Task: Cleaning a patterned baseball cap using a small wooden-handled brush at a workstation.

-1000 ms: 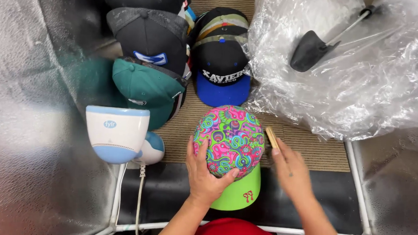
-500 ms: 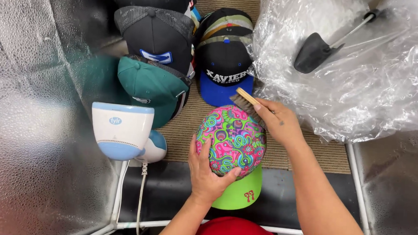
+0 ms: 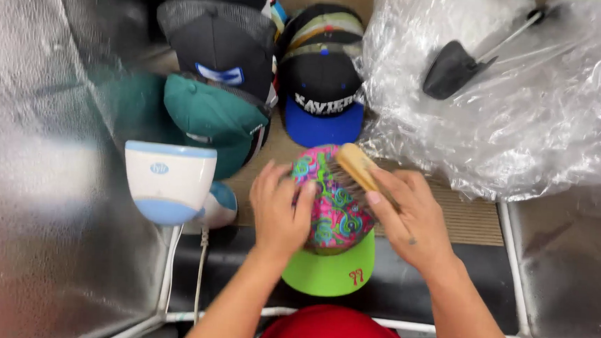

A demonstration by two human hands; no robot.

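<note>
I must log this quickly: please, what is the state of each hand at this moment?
Left hand: open, fingers spread, resting on the multicoloured cap.
Right hand: closed in a grip on the wooden brush, bristles on the cap.

I'm at a small cap-cleaning station, likely a workshop. Caps (image 3: 321,75) crowd a brown mat (image 3: 467,220) between silvery foil walls (image 3: 50,178), beside crinkled plastic sheeting (image 3: 518,131) and a white-and-blue steamer (image 3: 169,190).
</note>
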